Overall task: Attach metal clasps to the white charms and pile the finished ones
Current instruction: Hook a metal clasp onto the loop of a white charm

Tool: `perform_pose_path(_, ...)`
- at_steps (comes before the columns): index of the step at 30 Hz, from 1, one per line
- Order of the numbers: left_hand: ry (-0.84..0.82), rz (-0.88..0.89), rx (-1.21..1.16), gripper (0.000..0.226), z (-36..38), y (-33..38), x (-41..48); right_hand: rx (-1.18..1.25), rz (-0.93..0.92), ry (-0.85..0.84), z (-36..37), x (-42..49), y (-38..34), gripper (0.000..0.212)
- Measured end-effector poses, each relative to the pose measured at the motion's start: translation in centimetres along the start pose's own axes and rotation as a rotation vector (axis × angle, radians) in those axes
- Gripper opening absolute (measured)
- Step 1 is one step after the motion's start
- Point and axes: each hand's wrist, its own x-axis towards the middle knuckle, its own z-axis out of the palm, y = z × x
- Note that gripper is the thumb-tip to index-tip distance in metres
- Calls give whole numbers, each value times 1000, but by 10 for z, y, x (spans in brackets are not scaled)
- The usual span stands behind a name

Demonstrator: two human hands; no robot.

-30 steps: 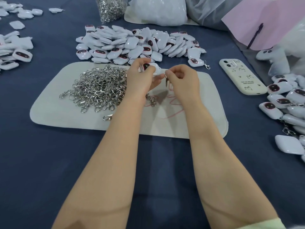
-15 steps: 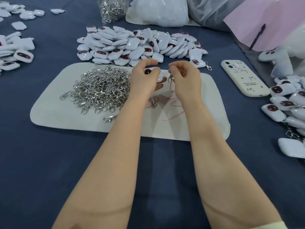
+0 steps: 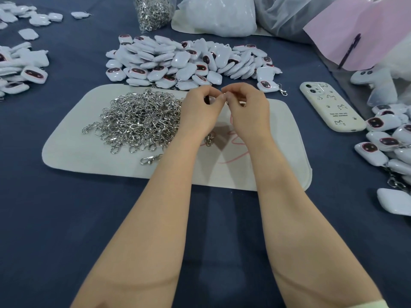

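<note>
Two hands are meeting above the far edge of the white mat: the left hand is curling around a white charm, so buried in the fingers that its long axis cannot be told. The right hand is pinching a metal clasp, barely showing, thumb and forefinger closed tight against the left fingertips.
</note>
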Motion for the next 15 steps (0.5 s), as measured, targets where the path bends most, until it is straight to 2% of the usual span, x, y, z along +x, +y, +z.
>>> perform_pose_path(5,26,-39,-30,15,-1,-1,1,83,21,20,0,-1,-3,26)
perform_pose_path(7,44,-48,-49,21,-2,-1,2,123,35,47,-1,0,-4,23)
perform_pose_path(11,72,-34,-51,13,-1,-2,3,108,1,49,1,-3,-5,10)
perform_pose_path(15,90,11,-13,12,0,-4,4,114,-10,33,3,-5,-6,11)
